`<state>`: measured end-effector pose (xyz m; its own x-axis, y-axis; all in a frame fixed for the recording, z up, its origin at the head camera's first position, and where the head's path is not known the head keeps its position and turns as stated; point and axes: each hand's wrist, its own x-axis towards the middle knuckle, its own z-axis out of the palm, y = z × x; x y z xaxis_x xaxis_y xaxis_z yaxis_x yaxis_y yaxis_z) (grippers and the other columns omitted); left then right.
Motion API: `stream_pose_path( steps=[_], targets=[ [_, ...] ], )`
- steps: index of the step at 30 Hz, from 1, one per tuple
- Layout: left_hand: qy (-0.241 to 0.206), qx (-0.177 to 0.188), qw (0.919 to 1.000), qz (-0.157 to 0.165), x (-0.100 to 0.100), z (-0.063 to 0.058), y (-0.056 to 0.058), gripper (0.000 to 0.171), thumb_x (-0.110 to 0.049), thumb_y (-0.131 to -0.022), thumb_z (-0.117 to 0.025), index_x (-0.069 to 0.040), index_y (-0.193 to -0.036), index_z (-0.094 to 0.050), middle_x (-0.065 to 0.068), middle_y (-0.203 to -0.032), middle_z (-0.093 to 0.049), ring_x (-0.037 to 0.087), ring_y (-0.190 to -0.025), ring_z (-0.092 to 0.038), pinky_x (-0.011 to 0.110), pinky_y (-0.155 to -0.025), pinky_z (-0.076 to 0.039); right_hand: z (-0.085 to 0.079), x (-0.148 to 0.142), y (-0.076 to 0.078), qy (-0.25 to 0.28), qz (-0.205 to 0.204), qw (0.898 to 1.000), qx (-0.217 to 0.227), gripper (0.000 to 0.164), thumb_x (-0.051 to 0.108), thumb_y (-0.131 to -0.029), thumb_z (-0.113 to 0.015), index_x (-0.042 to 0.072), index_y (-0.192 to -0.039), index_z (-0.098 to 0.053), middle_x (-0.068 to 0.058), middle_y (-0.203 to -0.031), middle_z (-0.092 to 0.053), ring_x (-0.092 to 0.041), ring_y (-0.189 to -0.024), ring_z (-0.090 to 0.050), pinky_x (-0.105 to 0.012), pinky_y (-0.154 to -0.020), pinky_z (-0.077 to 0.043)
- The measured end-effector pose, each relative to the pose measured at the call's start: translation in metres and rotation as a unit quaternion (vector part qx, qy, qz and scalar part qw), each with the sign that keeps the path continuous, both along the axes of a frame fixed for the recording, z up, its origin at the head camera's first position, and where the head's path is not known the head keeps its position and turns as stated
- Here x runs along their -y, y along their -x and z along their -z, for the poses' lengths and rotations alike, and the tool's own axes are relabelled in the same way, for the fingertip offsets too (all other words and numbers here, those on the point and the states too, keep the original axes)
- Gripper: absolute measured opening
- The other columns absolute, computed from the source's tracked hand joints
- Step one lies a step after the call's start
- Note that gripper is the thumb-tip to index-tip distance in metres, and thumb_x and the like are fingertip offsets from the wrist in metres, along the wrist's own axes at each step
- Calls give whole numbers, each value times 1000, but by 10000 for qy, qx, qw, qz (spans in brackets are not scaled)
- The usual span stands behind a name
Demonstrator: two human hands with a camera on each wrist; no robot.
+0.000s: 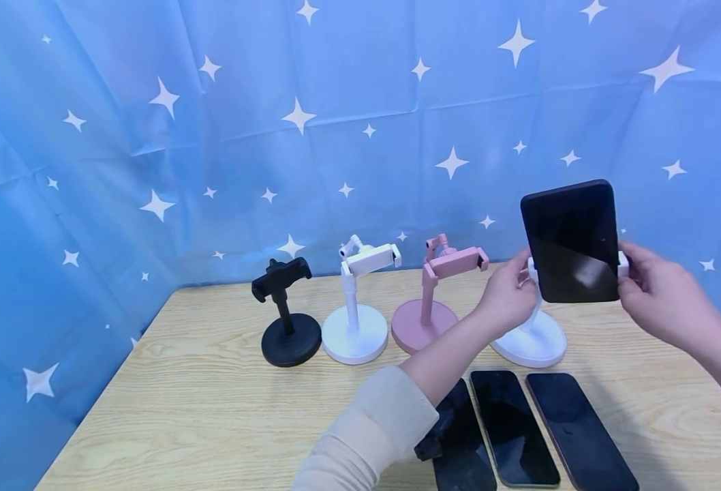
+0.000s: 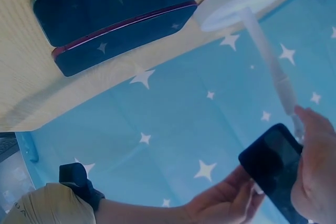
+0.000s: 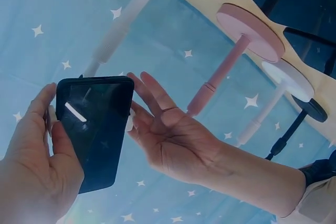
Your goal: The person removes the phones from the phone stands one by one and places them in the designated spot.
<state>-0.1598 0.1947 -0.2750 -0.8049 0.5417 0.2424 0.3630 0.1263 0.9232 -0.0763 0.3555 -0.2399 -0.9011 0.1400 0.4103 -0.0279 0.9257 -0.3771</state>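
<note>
A black phone (image 1: 572, 239) sits upright, slightly tilted, in the clamp of the rightmost white phone stand (image 1: 535, 344). My left hand (image 1: 510, 294) is at the clamp's left end, its thumb and fingers about the white jaw beside the phone's edge. On the other side my right hand (image 1: 661, 290) pinches the clamp's right end between thumb and fingers. In the right wrist view the phone (image 3: 100, 129) stands between both hands, and some fingers of the left hand (image 3: 181, 145) are extended. The back of the clamp is hidden behind the phone.
To the left stand a pink phone stand (image 1: 424, 327), another white stand (image 1: 354, 334) and a black stand (image 1: 291, 341). Three dark phones, including the middle phone (image 1: 514, 429), lie near the front of the wooden table (image 1: 213, 409). A blue star-patterned cloth (image 1: 348, 157) hangs behind.
</note>
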Motion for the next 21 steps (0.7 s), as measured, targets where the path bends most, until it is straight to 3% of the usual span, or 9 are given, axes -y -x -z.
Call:
stream_pose_path(
  steps=[2, 3, 6, 9, 16, 21],
  targets=[
    [8, -43, 10000, -7, -1, -1, 0, 49, -2, -91, -47, -16, -137, -42, -3, -129, -53, 6, -115, -51, 13, -89, -41, -2, -2, 0, -133, -41, 9999, -37, 50, -2, -84, -45, -19, -129, -33, -26, -80, -58, 3, -59, -38, -19, -53, -29],
    [21, -92, 10000, -23, -2, -2, 0, 48, -2, -91, -47, -15, -137, -43, -2, -127, -54, 5, -113, -52, 13, -89, -41, -3, -2, 0, -151, -64, 9999, 11, 50, -3, -84, -46, -20, -129, -32, -26, -80, -58, 0, -60, -42, -19, -51, -29],
    [16, -121, 9999, -46, -3, -2, 0, 46, -2, -91, -47, -16, -136, -44, -3, -124, -57, 3, -109, -53, 11, -87, -41, -5, -2, 0, -182, -94, 9997, 136, 51, -3, -83, -49, -21, -128, -32, -31, -83, -58, -20, -67, -56, -19, -51, -31],
    [-134, -22, 9999, -38, -4, -1, 0, 46, -1, -92, -48, -16, -135, -45, -2, -124, -57, 4, -108, -54, 12, -85, -43, -5, -2, 0, -140, -107, 9997, 177, 48, -5, -84, -51, -23, -124, -34, -37, -92, -56, -46, -80, -56, -20, -49, -34],
    [-799, 397, 9960, 67, -7, 2, 3, 42, 4, -91, -47, -12, -130, -50, -1, -122, -57, 8, -105, -59, 16, -79, -48, -5, -4, 0, 172, -68, 9997, 132, 40, -6, -84, -55, -21, -118, -41, -42, -104, -51, -55, -92, -51, -15, -47, -39],
    [-1107, 588, 9921, 53, -7, 2, 5, 39, 7, -90, -45, -8, -125, -55, 1, -116, -59, 10, -101, -61, 17, -77, -49, -5, -4, 0, 141, -61, 9998, 110, 38, -4, -83, -58, -17, -117, -46, -38, -102, -55, -51, -90, -55, -12, -49, -40]
  ],
)
